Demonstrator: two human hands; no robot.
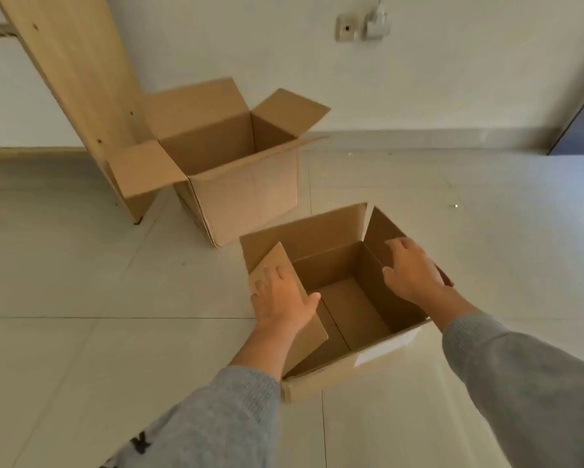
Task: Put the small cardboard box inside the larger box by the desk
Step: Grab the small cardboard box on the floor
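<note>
Small open-topped brown cardboard box (348, 298) between hands: empty, likely light, flaps floppy. Left hand (282, 298), right hand (414, 268) spread flat on side flaps, not clenched. Grip walls instead. Larger open brown cardboard box (236, 170) beyond left hand.

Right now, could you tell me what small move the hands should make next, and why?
Probably close both hands on the side flaps and lift. The left hand and right hand rest on the small box, which sits on the floor, apart from the open larger box by the desk panel.
</note>
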